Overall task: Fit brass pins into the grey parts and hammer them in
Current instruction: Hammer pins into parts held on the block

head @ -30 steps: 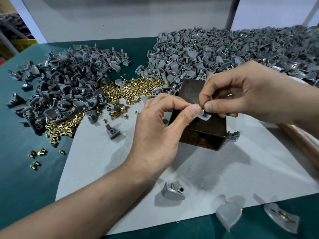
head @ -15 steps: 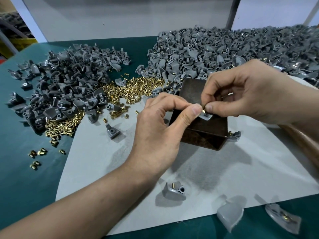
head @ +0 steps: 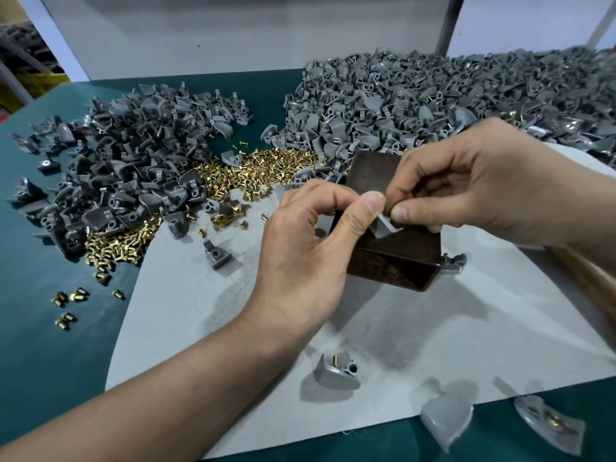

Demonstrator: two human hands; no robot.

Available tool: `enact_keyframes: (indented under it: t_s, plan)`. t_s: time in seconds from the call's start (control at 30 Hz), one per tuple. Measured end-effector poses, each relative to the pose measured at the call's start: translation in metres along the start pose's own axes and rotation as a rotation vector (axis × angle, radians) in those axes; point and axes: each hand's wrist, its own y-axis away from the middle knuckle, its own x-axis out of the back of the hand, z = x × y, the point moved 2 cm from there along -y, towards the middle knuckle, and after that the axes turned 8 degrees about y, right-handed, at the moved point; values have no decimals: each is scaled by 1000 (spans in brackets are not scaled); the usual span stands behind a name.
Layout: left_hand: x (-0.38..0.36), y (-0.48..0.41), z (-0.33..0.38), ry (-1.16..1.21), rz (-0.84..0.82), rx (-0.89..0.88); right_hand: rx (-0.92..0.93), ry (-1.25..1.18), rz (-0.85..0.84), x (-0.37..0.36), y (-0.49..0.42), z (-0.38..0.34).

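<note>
Where loose brass pins (head: pixel 240 175) lie heaped left on the table (head: pixel 33 261), the left hand (head: pixel 300 261) is nearer them. It pinches the grey part (head: pixel 385 228) above the dark metal block (head: pixel 410 245); the right hand (head: pixel 466 188) pinches its upper edge. Any pin there is hidden.

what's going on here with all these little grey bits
A person is assembling small parts by hand. The left hand and the right hand both pinch one grey part over a dark metal block that sits on a grey sheet. Loose brass pins and a big heap of grey parts lie behind. The fingers hide whether a pin is in it, and neither hand holds a hammer.
</note>
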Motion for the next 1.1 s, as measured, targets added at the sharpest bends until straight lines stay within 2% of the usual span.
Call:
enact_keyframes:
  t_s: [0.43,1.1]
  plan:
    - [1,0,-1,24,-9,10,15,-62,190,-14,11,6]
    - [1,1,-1,49,-4,-20,109,38,246,-18,17,8]
